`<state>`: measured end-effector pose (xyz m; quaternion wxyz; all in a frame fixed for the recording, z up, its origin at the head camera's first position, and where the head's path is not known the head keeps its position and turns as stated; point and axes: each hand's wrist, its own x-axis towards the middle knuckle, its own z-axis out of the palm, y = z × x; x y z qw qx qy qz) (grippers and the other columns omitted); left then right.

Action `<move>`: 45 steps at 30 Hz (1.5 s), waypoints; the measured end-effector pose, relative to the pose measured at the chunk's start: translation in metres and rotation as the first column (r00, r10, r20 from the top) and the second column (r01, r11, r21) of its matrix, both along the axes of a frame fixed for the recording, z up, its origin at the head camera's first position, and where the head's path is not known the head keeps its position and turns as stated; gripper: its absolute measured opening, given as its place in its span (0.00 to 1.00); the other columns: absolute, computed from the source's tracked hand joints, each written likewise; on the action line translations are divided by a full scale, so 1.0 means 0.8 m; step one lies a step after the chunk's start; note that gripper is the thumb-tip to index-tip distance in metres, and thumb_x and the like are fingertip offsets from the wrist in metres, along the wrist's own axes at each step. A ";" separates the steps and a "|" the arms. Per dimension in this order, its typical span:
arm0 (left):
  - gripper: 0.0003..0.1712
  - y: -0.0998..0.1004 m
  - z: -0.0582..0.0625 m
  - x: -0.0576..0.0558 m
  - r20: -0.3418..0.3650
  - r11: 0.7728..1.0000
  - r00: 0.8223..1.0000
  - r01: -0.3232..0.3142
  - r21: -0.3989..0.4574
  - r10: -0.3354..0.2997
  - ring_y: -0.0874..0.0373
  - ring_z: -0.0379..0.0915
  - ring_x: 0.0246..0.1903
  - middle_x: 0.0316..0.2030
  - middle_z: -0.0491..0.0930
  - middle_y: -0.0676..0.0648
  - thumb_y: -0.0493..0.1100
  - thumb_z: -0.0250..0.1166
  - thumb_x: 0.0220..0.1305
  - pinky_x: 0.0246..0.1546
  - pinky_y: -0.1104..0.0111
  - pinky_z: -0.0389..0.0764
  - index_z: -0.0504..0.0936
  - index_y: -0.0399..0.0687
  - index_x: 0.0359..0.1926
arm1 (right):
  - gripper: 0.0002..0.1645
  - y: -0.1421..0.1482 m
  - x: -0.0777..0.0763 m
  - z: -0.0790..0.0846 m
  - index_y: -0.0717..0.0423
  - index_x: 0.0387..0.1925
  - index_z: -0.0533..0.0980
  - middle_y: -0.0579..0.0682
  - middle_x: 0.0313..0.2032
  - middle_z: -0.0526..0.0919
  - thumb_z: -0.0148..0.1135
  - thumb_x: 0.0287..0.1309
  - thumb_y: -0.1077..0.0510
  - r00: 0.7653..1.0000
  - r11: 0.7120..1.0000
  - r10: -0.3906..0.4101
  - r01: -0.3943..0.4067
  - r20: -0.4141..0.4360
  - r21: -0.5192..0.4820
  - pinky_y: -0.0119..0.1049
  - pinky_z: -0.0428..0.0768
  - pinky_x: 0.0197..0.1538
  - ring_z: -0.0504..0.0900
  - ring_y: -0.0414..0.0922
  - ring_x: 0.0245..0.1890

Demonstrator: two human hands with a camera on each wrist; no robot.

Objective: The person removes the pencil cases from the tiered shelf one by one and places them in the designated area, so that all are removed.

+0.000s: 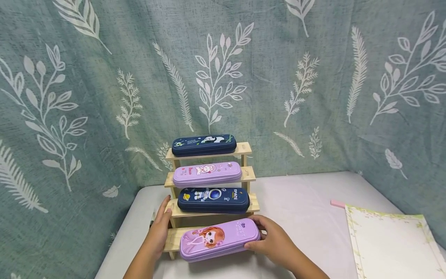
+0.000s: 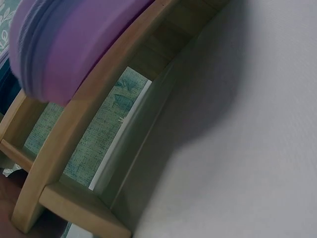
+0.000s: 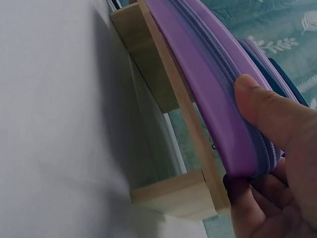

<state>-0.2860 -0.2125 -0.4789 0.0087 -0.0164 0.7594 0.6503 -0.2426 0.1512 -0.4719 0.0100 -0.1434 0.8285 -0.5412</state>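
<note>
1. Grips the right end of the lilac girl-print case [image 1: 220, 240] with the right hand [image 1: 275, 238], with thumb pressed to the zipped side and fingers bent round the end; presumably for control from one side, leaving most of the lid uncovered.
2. Lies lid-up at the bottom step [image 1: 175, 238], on a slant, with the left end jutting past the front edge; perhaps only partly lined up. Cannot tell about full contact with the board.
3. Rests the left hand [image 1: 160, 226] against the left side of the wooden stand [image 1: 249, 173], with visible fingers extended, not curled; seemingly to steady a light frame.
4. Higher up, one per step and lengthwise: space case [image 1: 213, 200], pink cartoon case [image 1: 207, 173], panda case [image 1: 204, 144]; likely staggered for showing every lid.
5. Well apart on the right, on white cloth [image 1: 296, 209]: floral-edged board [image 1: 393, 240], with a small pink block [image 1: 337, 203] at the far left corner.
</note>
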 end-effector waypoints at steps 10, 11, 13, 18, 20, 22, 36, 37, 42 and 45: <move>0.33 -0.003 -0.001 -0.001 -0.018 1.000 1.000 0.007 0.004 -0.007 0.36 0.25 0.83 0.85 0.39 0.40 0.53 0.37 0.87 0.76 0.31 0.30 0.41 0.67 0.86 | 0.47 0.023 0.001 0.001 0.58 0.64 0.76 0.52 0.56 0.84 0.87 0.41 0.54 0.999 0.999 -0.048 0.048 0.012 0.007 0.35 0.84 0.58 0.80 0.49 0.59; 0.33 -0.003 0.000 0.000 -0.022 1.000 1.000 0.008 0.007 -0.008 0.36 0.25 0.83 0.85 0.39 0.40 0.53 0.37 0.87 0.76 0.32 0.30 0.41 0.66 0.86 | 0.46 0.026 0.002 0.002 0.57 0.64 0.76 0.52 0.56 0.84 0.87 0.42 0.54 0.999 0.999 -0.047 0.047 0.013 0.009 0.35 0.84 0.58 0.80 0.49 0.59; 0.33 -0.003 0.001 0.001 -0.023 1.000 1.000 0.010 0.013 -0.010 0.36 0.25 0.83 0.85 0.38 0.41 0.54 0.37 0.87 0.76 0.32 0.30 0.41 0.66 0.86 | 0.46 0.031 0.003 0.003 0.57 0.64 0.76 0.52 0.56 0.84 0.87 0.43 0.53 0.999 0.999 -0.050 0.050 0.015 0.011 0.36 0.85 0.58 0.81 0.49 0.59; 0.33 0.001 0.001 0.002 0.002 1.000 1.000 0.004 0.008 -0.004 0.37 0.23 0.83 0.85 0.37 0.42 0.56 0.37 0.86 0.76 0.31 0.29 0.42 0.68 0.85 | 0.45 0.051 0.008 0.005 0.56 0.66 0.75 0.51 0.58 0.84 0.85 0.46 0.53 0.996 0.996 -0.081 0.080 0.029 0.025 0.43 0.83 0.62 0.80 0.50 0.62; 0.33 0.001 0.000 0.001 0.010 1.000 1.000 -0.003 0.000 0.003 0.37 0.23 0.83 0.85 0.37 0.43 0.57 0.37 0.86 0.75 0.30 0.29 0.42 0.70 0.85 | 0.45 0.059 0.009 0.007 0.55 0.67 0.74 0.50 0.59 0.84 0.84 0.47 0.51 0.995 0.995 -0.091 0.090 0.033 0.033 0.46 0.82 0.63 0.80 0.51 0.64; 0.33 0.001 -0.001 0.001 0.015 1.000 1.000 -0.010 -0.006 0.010 0.37 0.23 0.83 0.85 0.36 0.43 0.57 0.37 0.86 0.75 0.30 0.28 0.42 0.70 0.85 | 0.46 0.068 0.010 0.009 0.55 0.68 0.74 0.50 0.60 0.84 0.83 0.49 0.50 0.995 0.995 -0.095 0.094 0.034 0.041 0.47 0.82 0.63 0.80 0.52 0.65; 0.33 0.001 0.004 0.000 0.034 0.999 0.999 -0.023 -0.025 0.024 0.35 0.20 0.82 0.85 0.34 0.44 0.59 0.37 0.85 0.73 0.27 0.27 0.41 0.73 0.85 | 0.48 0.115 0.014 0.010 0.54 0.71 0.70 0.53 0.63 0.81 0.81 0.52 0.47 0.993 0.996 -0.090 0.089 0.077 0.024 0.30 0.81 0.57 0.78 0.55 0.66; 0.33 0.001 0.003 0.000 0.033 1.000 0.999 -0.022 -0.021 0.023 0.36 0.20 0.82 0.85 0.34 0.44 0.59 0.37 0.86 0.73 0.27 0.27 0.41 0.73 0.85 | 0.48 0.119 0.015 0.009 0.54 0.71 0.70 0.53 0.63 0.81 0.81 0.52 0.47 0.993 0.996 -0.092 0.091 0.072 0.026 0.29 0.81 0.57 0.77 0.56 0.67; 0.33 0.000 0.001 0.000 0.037 1.000 0.999 -0.018 -0.007 0.018 0.36 0.21 0.82 0.85 0.34 0.43 0.59 0.37 0.86 0.74 0.28 0.28 0.42 0.73 0.85 | 0.48 0.139 0.017 0.008 0.54 0.72 0.68 0.55 0.65 0.79 0.80 0.54 0.48 0.993 0.994 -0.107 0.105 0.047 0.038 0.25 0.80 0.57 0.75 0.55 0.68; 0.33 0.000 0.000 0.000 0.043 1.000 0.999 -0.021 -0.010 0.022 0.36 0.21 0.82 0.85 0.34 0.43 0.60 0.37 0.85 0.73 0.27 0.28 0.42 0.75 0.85 | 0.48 0.149 0.019 0.008 0.54 0.73 0.68 0.56 0.66 0.78 0.80 0.55 0.48 0.992 0.992 -0.121 0.119 0.033 0.043 0.26 0.80 0.56 0.76 0.43 0.67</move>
